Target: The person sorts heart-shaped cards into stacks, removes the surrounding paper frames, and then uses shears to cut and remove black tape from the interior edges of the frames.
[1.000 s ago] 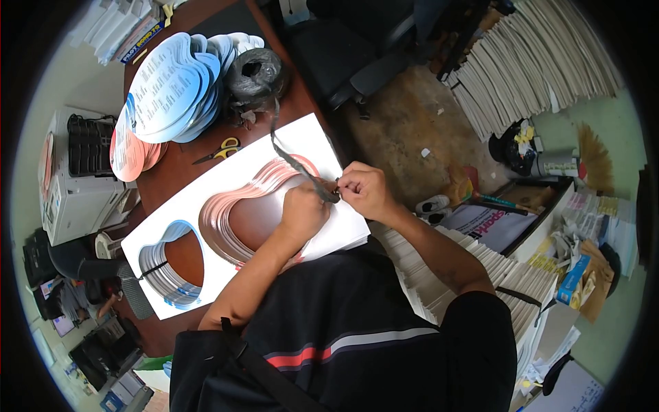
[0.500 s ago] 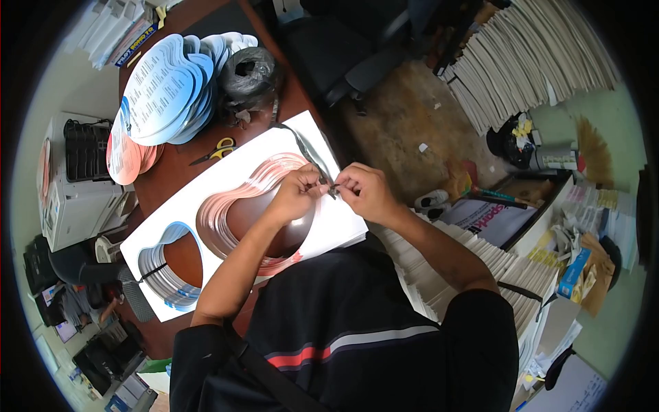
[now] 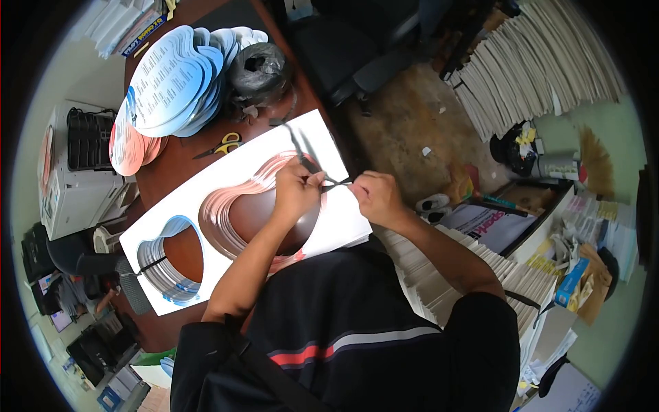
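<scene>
A stack of white sheets (image 3: 226, 192) with two rounded cut-outs lies at a slant on the table. Inside one cut-out the layered edges show blue, inside the other pinkish red. Over the stack's right end, my left hand (image 3: 296, 192) pinches a black plastic strip (image 3: 335, 185). The fingers of my right hand (image 3: 379, 198) are closed on the same strip, just past the stack's right edge. Between the hands it is drawn fairly tight. More of it trails across the sheets toward the far edge. A second dark tie (image 3: 152, 266) crosses the rim of the blue-edged cut-out.
On the brown table (image 3: 161, 189) beyond the stack are yellow-handled scissors (image 3: 226, 144), a roll of black plastic strip (image 3: 259, 72), blue printed cut-outs (image 3: 175, 82) and red ones (image 3: 127, 147). Stacked boards (image 3: 535, 65) and a black chair (image 3: 336, 55) stand at the far right.
My right hand has moved away from my left, and the strip between them has pulled out straighter. The view has shifted slightly.
</scene>
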A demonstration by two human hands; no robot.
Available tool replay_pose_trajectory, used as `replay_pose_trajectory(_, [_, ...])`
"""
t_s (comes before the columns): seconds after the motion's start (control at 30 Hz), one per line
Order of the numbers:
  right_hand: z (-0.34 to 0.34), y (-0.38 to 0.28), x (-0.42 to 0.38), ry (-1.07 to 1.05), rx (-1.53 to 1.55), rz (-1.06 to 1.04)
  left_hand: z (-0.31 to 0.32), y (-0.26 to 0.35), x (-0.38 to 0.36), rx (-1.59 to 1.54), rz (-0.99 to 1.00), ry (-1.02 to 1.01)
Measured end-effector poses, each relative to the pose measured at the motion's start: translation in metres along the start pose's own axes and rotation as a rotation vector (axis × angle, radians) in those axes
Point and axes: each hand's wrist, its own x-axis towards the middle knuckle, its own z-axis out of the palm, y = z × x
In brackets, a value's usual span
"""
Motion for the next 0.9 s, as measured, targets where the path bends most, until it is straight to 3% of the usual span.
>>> replay_pose_trajectory(0.13, [0.003,0.012,-0.009,0.033,0.065,0.077,-0.001,-0.005,-0.002,0.055,0.013,0.057])
replay_pose_trajectory(0.23, [-0.003,0.010,-0.004,0.019,0.205,0.126,-0.003,-0.006,-0.004,-0.123,-0.077,0.020])
replay_pose_trajectory(0.33, [0.002,0.002,0.009,-0.024,0.467,0.085,0.002,0.003,-0.003,-0.665,-0.425,-0.103])
replay_pose_trajectory(0.37, [0.006,0.004,0.011,-0.091,0.502,0.162,0.003,0.000,-0.001,-0.830,-0.433,-0.154])
replay_pose_trajectory(0.43, [0.010,0.009,0.007,-0.240,0.571,0.310,0.004,0.012,0.000,-0.794,-0.475,-0.153])
replay_pose_trajectory(0.57, [-0.001,0.006,0.016,-0.247,0.313,0.054,0.018,-0.009,-0.001,-0.611,-0.316,-0.134])
replay_pose_trajectory(0.7, [-0.009,0.004,0.035,-0.340,0.194,0.059,-0.011,0.016,0.003,-0.654,-0.577,-0.255])
replay_pose_trajectory(0.77, [-0.007,-0.017,0.059,-0.375,0.219,0.083,-0.013,0.002,0.001,-0.727,-0.560,-0.274])
replay_pose_trajectory(0.87, [0.017,-0.063,0.127,-0.248,0.213,-0.133,-0.006,0.006,-0.010,-0.964,-0.483,-0.207])
replay_pose_trajectory(0.9, [0.039,-0.078,0.151,-0.290,0.171,-0.208,-0.004,0.000,-0.016,-0.966,-0.498,-0.255])
